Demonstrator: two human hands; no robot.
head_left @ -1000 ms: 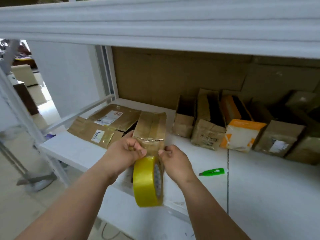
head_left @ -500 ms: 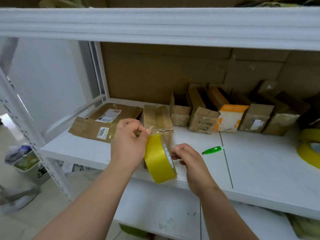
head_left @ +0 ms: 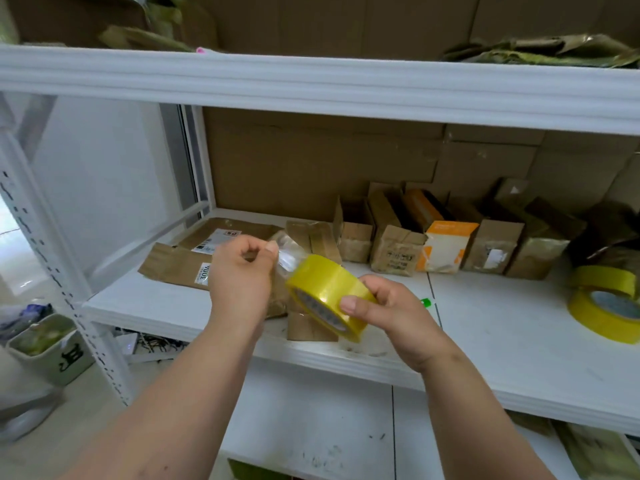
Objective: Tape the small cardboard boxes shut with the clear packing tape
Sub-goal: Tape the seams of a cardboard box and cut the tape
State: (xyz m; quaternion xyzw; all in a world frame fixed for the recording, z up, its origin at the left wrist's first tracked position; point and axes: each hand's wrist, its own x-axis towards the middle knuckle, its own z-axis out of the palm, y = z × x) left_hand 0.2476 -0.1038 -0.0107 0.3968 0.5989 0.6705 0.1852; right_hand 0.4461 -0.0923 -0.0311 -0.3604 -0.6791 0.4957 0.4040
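Roll (head_left: 325,292) now gripped by right hand (head_left: 391,313), glossy clear strip (head_left: 286,252) pinched left (head_left: 242,271)

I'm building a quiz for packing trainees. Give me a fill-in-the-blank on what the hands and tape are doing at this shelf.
1. The right hand grips the ____ tape roll.
2. The left hand pinches the roll's clear free ____.
3. Two spare tape rolls sit stacked at the shelf's ____ side.
4. The orange-and-white box stands in a row of ____ boxes.

Missing words: yellow; end; right; cardboard
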